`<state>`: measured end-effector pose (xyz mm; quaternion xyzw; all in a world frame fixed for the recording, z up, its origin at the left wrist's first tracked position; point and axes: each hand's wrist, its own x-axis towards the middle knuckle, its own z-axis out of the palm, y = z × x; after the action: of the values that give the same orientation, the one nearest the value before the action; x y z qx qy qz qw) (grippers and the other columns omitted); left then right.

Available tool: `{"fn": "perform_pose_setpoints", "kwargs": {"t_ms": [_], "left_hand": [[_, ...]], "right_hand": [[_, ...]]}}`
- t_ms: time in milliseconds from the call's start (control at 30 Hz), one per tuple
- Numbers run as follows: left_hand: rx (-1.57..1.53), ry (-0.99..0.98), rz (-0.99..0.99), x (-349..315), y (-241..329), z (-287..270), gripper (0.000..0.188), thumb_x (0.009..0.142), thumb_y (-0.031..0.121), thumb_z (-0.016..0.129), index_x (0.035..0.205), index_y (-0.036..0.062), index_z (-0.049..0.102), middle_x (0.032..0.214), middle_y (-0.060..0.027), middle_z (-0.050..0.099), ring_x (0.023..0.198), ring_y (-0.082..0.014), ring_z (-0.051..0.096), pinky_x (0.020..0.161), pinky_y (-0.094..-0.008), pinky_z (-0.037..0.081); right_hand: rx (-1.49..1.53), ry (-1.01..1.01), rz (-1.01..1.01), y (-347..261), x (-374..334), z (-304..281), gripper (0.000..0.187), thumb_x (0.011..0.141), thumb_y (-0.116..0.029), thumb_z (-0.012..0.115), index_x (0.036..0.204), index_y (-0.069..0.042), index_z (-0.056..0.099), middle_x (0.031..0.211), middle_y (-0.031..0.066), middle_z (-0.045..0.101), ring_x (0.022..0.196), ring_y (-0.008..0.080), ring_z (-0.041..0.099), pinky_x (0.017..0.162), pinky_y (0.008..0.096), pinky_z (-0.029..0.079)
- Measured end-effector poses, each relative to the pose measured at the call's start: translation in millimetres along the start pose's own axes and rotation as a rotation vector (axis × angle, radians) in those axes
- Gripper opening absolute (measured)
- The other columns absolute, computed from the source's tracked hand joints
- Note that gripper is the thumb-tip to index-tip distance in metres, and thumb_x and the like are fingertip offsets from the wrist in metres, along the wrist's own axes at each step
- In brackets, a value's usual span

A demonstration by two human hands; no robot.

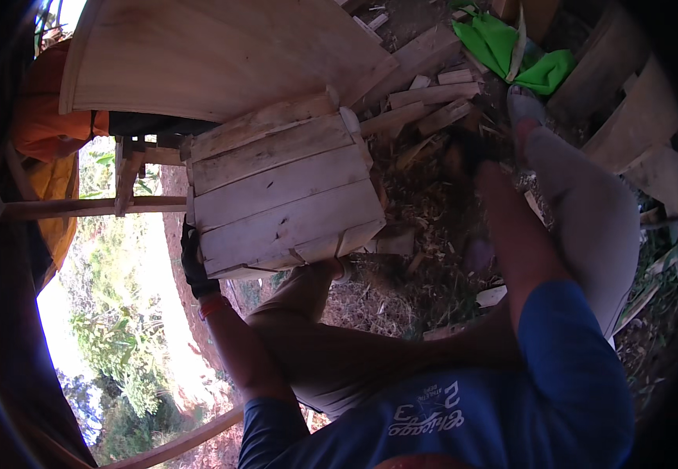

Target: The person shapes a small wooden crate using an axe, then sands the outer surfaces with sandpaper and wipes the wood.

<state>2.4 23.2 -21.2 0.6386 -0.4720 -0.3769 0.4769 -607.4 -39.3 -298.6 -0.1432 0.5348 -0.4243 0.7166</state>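
Note:
A wooden crate (284,195) made of pale planks rests in front of me, its slatted face turned up. At its near left corner, my left hand (192,262) in a dark glove grips the end, the fingers partly hidden along the side. My right hand (470,150), also gloved, is to the right of the crate, apart from it and low over the wood scraps (425,105). Motion and shadow smear its fingers, so what it holds, if anything, does not show.
A large plywood sheet (222,55) stands beyond the crate. Behind it at left is another person in an orange top (42,109). A wooden rail (89,207) runs along the left. Bright green cloth (511,51) and boards (636,117) lie at the far right. Shavings cover the ground.

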Motion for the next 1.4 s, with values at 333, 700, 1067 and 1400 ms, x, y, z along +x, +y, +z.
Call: {"fn": "perform_pose_setpoints", "kwargs": {"t_ms": [333,700,1067,1400], "left_hand": [[-0.007,-0.026,0.021,4,15,-8,0.062,0.104,0.034,0.061,0.158,0.0057,0.048,0.151,-0.0121,0.055,0.136,-0.0266,0.056,0.112,-0.0413,0.048],[0.024,-0.026,0.008,16,18,-12,0.062,0.103,0.033,0.061,0.157,0.0045,0.05,0.148,-0.0123,0.058,0.132,-0.0267,0.059,0.11,-0.0417,0.05],[0.012,0.012,0.012,12,26,10,0.057,0.106,0.02,0.055,0.158,-0.001,0.046,0.153,-0.0131,0.056,0.139,-0.024,0.053,0.119,-0.0381,0.039],[-0.048,-0.041,0.071,23,19,5,0.057,0.105,0.018,0.057,0.158,-0.0006,0.047,0.155,-0.0129,0.054,0.14,-0.0243,0.052,0.121,-0.038,0.038]], "right_hand": [[-0.765,-0.238,-0.145,-8,-7,44,0.028,0.092,-0.027,0.073,0.109,-0.005,0.077,0.097,0.0128,0.076,0.09,0.0289,0.074,0.085,0.0404,0.058],[-0.676,-0.483,-0.481,15,13,62,0.025,0.097,-0.027,0.072,0.103,-0.003,0.076,0.092,0.0074,0.075,0.076,0.0197,0.071,0.071,0.0404,0.057],[-0.382,-0.216,-0.09,39,-56,71,0.03,0.1,-0.032,0.065,0.107,-0.005,0.075,0.089,0.0073,0.073,0.073,0.0217,0.068,0.071,0.0383,0.056],[0.01,-0.052,-0.049,-1,-78,13,0.022,0.103,-0.023,0.062,0.107,-0.006,0.074,0.09,0.0074,0.073,0.079,0.0172,0.069,0.071,0.0353,0.056]]}}
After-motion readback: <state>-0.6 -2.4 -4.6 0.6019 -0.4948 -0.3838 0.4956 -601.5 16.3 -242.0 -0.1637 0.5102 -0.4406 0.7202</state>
